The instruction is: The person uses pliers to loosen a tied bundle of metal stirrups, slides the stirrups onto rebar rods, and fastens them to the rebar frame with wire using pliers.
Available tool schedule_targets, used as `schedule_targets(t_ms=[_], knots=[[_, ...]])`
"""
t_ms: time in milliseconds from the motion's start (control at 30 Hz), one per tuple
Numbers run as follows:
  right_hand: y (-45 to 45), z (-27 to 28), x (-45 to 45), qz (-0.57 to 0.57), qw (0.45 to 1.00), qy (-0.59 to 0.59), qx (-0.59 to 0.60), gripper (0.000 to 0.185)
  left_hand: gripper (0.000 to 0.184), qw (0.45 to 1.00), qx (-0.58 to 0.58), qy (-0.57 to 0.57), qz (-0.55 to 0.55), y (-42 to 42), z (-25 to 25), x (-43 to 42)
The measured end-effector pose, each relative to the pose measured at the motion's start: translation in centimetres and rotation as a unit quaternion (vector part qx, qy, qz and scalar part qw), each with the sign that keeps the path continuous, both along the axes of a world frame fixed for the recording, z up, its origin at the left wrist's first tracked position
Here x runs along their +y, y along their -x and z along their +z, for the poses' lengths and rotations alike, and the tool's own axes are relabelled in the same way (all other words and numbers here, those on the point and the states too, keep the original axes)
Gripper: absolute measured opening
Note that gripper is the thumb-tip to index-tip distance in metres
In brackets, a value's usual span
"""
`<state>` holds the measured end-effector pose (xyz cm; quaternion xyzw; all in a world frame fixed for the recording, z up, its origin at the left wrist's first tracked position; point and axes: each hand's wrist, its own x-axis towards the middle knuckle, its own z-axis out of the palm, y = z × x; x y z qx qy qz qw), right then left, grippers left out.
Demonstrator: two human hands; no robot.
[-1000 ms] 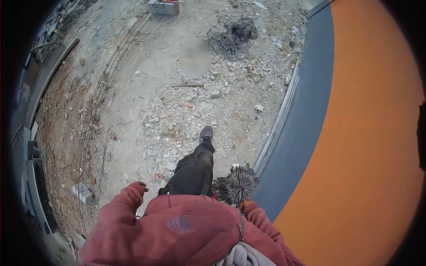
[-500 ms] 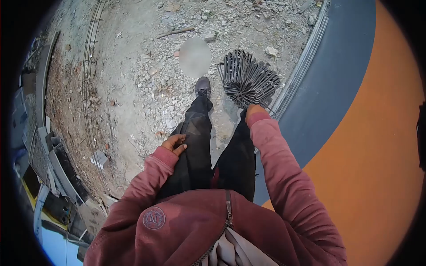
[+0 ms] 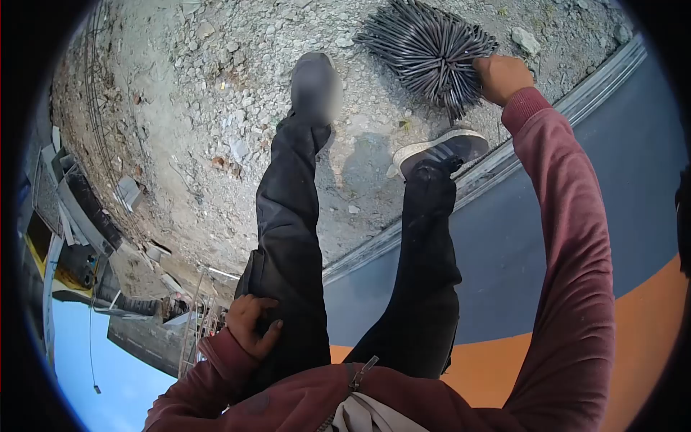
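Note:
A thick bundle of dark steel rods (image 3: 440, 56), apparently bent rebar ties, hangs or leans just above the gravel ahead of my right foot; whether it touches the ground I cannot tell. My right hand (image 3: 506, 77) is closed around its right side, the arm stretched forward. The rod ends fan out around a tight centre. Against the thigh of my black trousers (image 3: 291, 248) rests my left hand (image 3: 252, 322), empty, with thumb and fingers apart.
Broken stones and rubble (image 3: 237, 93) cover the ground. A grey and orange painted wall (image 3: 504, 266) runs along my right side, with long metal bars (image 3: 604, 90) at its foot. A rebar cage (image 3: 93, 93) lies at the left, near scrap sheets (image 3: 86, 201).
My right hand and the bundle have swung forward and to the right. My right shoe is now visible, turned sideways. The view has shifted, and my left hand sits higher on the thigh.

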<state>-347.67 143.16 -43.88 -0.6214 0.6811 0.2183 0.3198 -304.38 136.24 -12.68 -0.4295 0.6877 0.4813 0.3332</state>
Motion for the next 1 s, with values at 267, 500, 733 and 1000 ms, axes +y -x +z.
schedule_targets(t_ms=[267, 500, 733, 1000], knots=[[-4.0, 5.0, 1.6, -0.237, 0.902, 0.35, -0.083, 0.022, 0.021, 0.99, 0.125, -0.038, -0.06, 5.6, -7.8, -3.6], [-11.1, -6.5, 14.5, -0.6, 0.789, 0.084, -0.104, 0.05, 0.04, 0.962, 0.023, -0.232, 0.142, 14.7, -33.7, 0.5], [-15.3, -11.7, 13.0, -0.599, 0.753, 0.274, 0.014, 0.063, 0.07, 0.815, 0.128, -0.304, 0.476, 21.0, -41.3, 6.5], [-13.4, -7.7, 11.9, -0.545, 0.805, 0.234, -0.006, 0.037, 0.057, 0.787, 0.115, -0.291, 0.532, 21.0, -40.9, 8.8]])
